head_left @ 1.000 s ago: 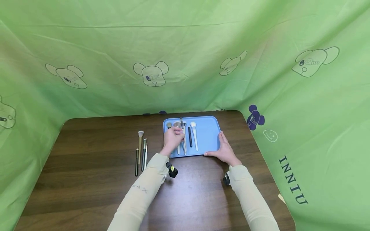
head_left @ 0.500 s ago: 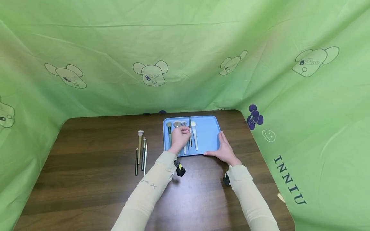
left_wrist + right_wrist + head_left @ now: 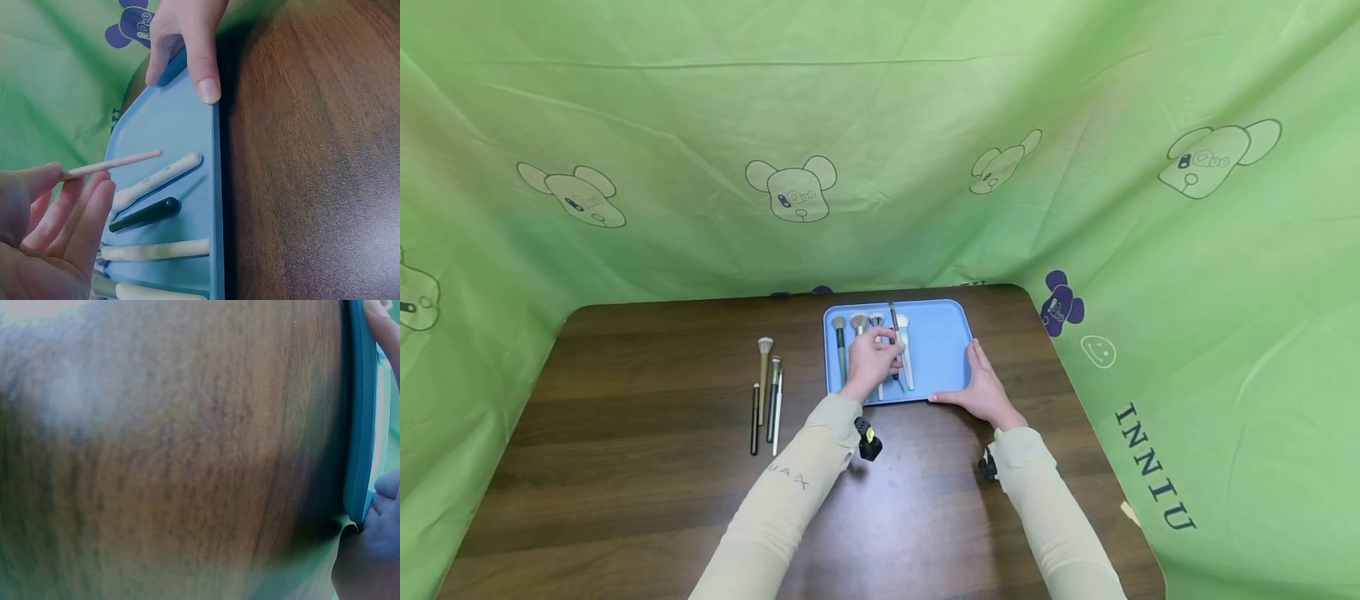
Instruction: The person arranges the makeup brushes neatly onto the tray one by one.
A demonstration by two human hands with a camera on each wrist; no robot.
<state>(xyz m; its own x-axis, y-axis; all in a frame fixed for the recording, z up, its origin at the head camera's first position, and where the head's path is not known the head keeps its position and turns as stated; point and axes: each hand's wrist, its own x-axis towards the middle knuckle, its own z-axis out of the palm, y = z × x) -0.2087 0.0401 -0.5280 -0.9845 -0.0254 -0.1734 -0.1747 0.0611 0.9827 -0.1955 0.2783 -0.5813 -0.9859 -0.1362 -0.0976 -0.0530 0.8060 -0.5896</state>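
My left hand (image 3: 872,365) pinches a thin makeup brush (image 3: 115,164) between thumb and fingertips, over the blue tray (image 3: 943,358). Its pale handle end points toward the tray's near edge in the left wrist view. Below it lie a white makeup brush (image 3: 169,173) and a black-handled one (image 3: 147,214). Farther left on the tray are a green-handled brush (image 3: 841,343) and others, partly hidden by my left hand. My right hand (image 3: 983,393) rests at the tray's near right corner, thumb on the front rim and fingers extended along the right side.
On the wooden table (image 3: 647,433), left of the tray, several more makeup brushes lie side by side, including a tan one (image 3: 764,379), a short black one (image 3: 755,421) and a thin white one (image 3: 778,417). Green cloth (image 3: 700,108) hangs behind and at the sides.
My left hand has moved right across the tray with the thin brush, from over the left brushes to beside the white one. My right hand has stayed at the corner.
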